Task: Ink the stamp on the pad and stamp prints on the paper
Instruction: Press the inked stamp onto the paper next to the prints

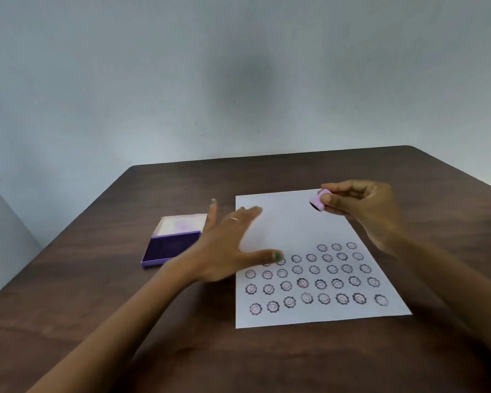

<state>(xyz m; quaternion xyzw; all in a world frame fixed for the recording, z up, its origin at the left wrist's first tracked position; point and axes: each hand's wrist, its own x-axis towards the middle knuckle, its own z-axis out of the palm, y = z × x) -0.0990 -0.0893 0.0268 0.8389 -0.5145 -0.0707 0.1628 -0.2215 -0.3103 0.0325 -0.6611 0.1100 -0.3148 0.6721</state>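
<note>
A white sheet of paper (292, 225) lies on the dark wooden table (125, 321), its lower half covered with several rows of smiley flower prints (321, 283). My right hand (366, 208) pinches a small pink round stamp (319, 200) above the sheet's far right corner, its inked face tilted toward the left. My left hand (227, 245) is spread flat, fingers straight, over the paper's left edge; it looks blurred. The open purple ink pad (172, 245) sits left of the paper, partly hidden behind my left hand, its lid (182, 223) folded back.
A pale wall rises just behind the table's far edge (267, 157). Bare wood surrounds the paper on the near side and to the far right.
</note>
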